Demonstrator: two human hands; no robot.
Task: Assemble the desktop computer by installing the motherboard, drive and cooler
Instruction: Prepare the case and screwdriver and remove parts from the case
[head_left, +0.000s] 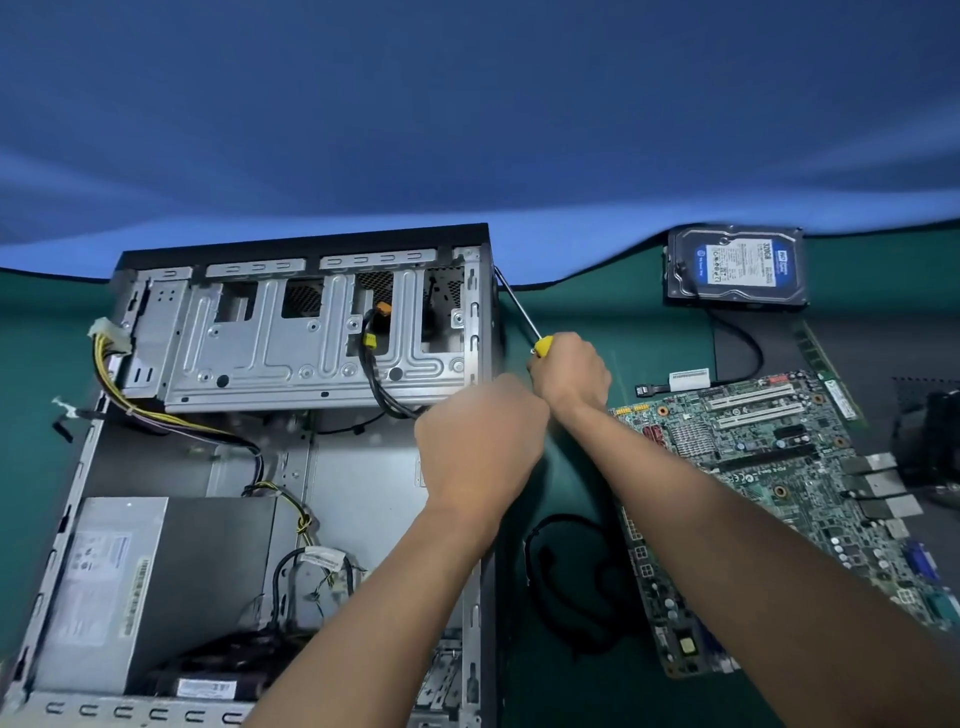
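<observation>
Still out of the case (291, 467), the motherboard (769, 499) lies on the bench (571, 312) at right. My right hand (571, 371) grips the screwdriver (519, 312), tip at the case's far corner; a slip could gouge it. Left hand (480, 431) fingers: can't tell.

A worktop (597, 312) covered in dark teal-green fills the lower half of the view and runs out of frame to the left, right and bottom. Its far edge looks wavy, bent by the wide lens. On its right side lies a darker grey-black mat (857, 343). Behind the worktop, a plain blue backdrop (467, 104) fills the whole upper half; it may be cloth, since faint soft folds cross it, but the surface is too blurred to be sure. The backdrop is palest just above the worktop's edge and deepens towards the top. The light is dim, cool and even.
</observation>
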